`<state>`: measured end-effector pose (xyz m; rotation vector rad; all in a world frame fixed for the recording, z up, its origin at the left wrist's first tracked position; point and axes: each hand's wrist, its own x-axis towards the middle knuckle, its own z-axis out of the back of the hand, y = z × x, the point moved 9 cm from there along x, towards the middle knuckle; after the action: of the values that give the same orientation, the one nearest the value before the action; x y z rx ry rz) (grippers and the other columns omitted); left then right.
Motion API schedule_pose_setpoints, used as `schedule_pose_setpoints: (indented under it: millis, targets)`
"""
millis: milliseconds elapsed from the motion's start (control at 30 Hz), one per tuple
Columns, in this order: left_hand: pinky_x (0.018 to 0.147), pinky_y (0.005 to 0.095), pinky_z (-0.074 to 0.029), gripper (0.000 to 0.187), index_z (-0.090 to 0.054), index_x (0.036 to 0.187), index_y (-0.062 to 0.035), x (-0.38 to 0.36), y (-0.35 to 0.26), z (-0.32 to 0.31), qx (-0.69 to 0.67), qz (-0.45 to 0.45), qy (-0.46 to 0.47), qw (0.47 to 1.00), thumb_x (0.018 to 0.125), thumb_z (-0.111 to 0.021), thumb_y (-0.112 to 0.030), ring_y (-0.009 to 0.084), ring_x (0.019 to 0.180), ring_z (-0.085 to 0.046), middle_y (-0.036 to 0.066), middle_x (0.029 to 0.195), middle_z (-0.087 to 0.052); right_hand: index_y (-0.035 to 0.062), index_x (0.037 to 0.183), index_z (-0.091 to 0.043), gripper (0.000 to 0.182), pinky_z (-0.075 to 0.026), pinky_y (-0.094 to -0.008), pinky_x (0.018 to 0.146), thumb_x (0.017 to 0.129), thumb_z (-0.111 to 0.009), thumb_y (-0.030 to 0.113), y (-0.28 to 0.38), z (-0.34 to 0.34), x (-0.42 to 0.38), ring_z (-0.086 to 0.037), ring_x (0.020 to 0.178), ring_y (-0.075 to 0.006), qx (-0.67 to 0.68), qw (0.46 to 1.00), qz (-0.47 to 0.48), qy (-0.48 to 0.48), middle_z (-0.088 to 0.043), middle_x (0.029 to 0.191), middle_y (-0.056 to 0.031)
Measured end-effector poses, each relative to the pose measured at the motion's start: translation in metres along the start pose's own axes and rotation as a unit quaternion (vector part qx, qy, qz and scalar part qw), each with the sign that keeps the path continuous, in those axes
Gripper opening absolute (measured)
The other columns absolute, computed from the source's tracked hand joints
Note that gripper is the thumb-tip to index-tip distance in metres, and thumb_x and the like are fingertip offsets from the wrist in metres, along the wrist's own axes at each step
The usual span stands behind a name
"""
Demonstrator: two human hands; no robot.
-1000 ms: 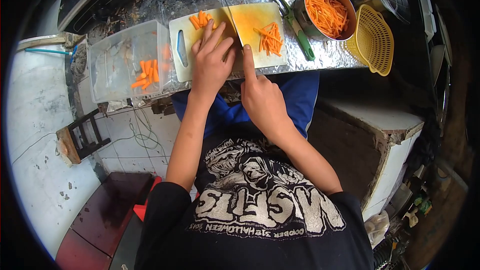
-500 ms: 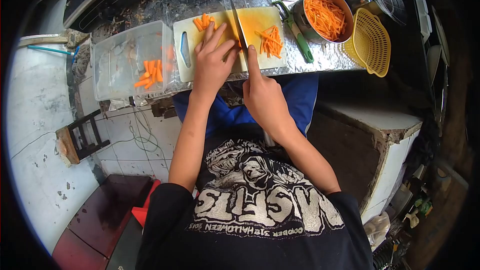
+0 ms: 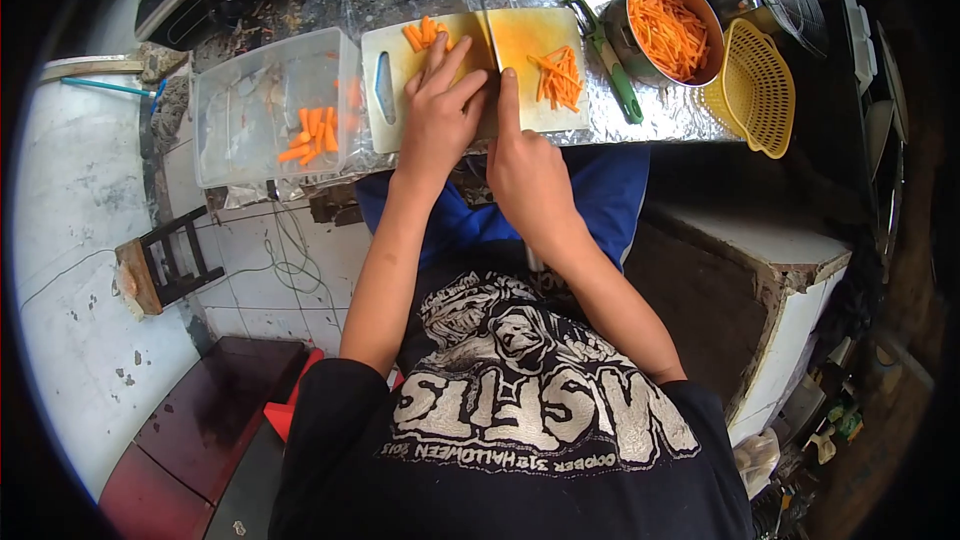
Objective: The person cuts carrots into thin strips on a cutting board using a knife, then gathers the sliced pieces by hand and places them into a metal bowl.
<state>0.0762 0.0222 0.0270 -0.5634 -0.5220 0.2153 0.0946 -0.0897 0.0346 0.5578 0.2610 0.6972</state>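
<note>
My right hand (image 3: 532,175) is closed round the handle of a kitchen knife (image 3: 490,38), index finger stretched along the blade's spine. The blade points away from me across the cutting board (image 3: 545,28). Just left of it, my left hand (image 3: 438,120) presses down with bent fingers on a carrot piece, which the fingers now hide. Thick carrot sticks (image 3: 426,33) lie beyond my left fingertips. To the right of the knife rests a small pile of thin carrot strips (image 3: 560,78).
Left of the board, a clear plastic container (image 3: 225,125) holds carrot chunks (image 3: 318,135). On the right are a green-handled peeler (image 3: 615,75), a metal pot with shredded carrot (image 3: 668,32) and a yellow basket (image 3: 755,90). The foil-covered counter edge (image 3: 680,130) runs before me.
The whole view has shifted slightly, with the counter now a little right and higher. Both hands stay at the knife; the orange bit seen by my left fingertips is now hidden.
</note>
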Motion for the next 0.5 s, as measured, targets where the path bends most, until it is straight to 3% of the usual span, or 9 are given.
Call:
schedule_pose_setpoints:
  millis: [67,267,333,367,500]
  targets:
    - [0.103,0.0510,-0.041,0.022,-0.072,0.106,-0.0085,0.002,-0.003,0.003,-0.006,-0.011,-0.009,1.000,0.084,-0.075,-0.010,0.0392,0.141,-0.045,0.017,0.140,-0.059,-0.0102,0.152,-0.022,0.073,-0.054,-0.0518,0.051,0.090,-0.056,0.009,-0.006,0.001,0.012,-0.065,0.054,-0.0440,0.024,0.999,0.011,-0.019,-0.063,0.062,-0.0269]
    - [0.105,0.0488,-0.045,0.020,-0.075,0.103,-0.0058,0.004,-0.006,0.005,-0.005,0.001,-0.014,1.000,0.085,-0.076,-0.012,0.0417,0.138,-0.048,0.019,0.137,-0.061,-0.0117,0.150,-0.023,0.072,-0.053,-0.0532,0.053,0.089,-0.057,0.004,-0.012,0.029,0.001,-0.065,0.055,-0.0428,0.065,0.995,0.031,-0.071,-0.062,0.061,-0.0254]
    - [0.105,0.0469,-0.045,0.018,-0.075,0.102,-0.0046,0.004,-0.005,0.008,-0.025,0.002,-0.024,0.999,0.086,-0.075,-0.012,0.0399,0.137,-0.050,0.019,0.136,-0.062,-0.0082,0.152,-0.024,0.072,-0.053,-0.0528,0.054,0.089,-0.057,0.004,-0.016,0.033,-0.009,-0.065,0.056,-0.0428,0.060,0.997,0.015,-0.047,-0.062,0.061,-0.0247]
    - [0.106,0.0450,-0.045,0.016,-0.076,0.101,-0.0035,0.004,-0.004,0.010,-0.045,0.007,-0.030,0.999,0.087,-0.075,-0.012,0.0381,0.136,-0.052,0.019,0.134,-0.064,0.0005,0.153,-0.033,0.067,-0.053,-0.0535,0.059,0.090,-0.058,0.005,-0.021,0.034,-0.014,-0.066,0.060,-0.0430,0.088,0.995,-0.012,-0.035,-0.064,0.069,-0.0270]
    - [0.104,0.0375,-0.048,0.015,-0.074,0.103,0.0016,0.001,0.004,0.029,-0.135,0.067,-0.085,0.985,0.093,-0.069,-0.008,0.0294,0.128,-0.061,0.017,0.128,-0.068,0.0099,0.149,-0.046,0.059,-0.054,-0.0529,0.064,0.091,-0.061,0.009,-0.018,0.049,-0.033,-0.067,0.066,-0.0428,0.106,0.993,-0.001,-0.060,-0.064,0.074,-0.0272]
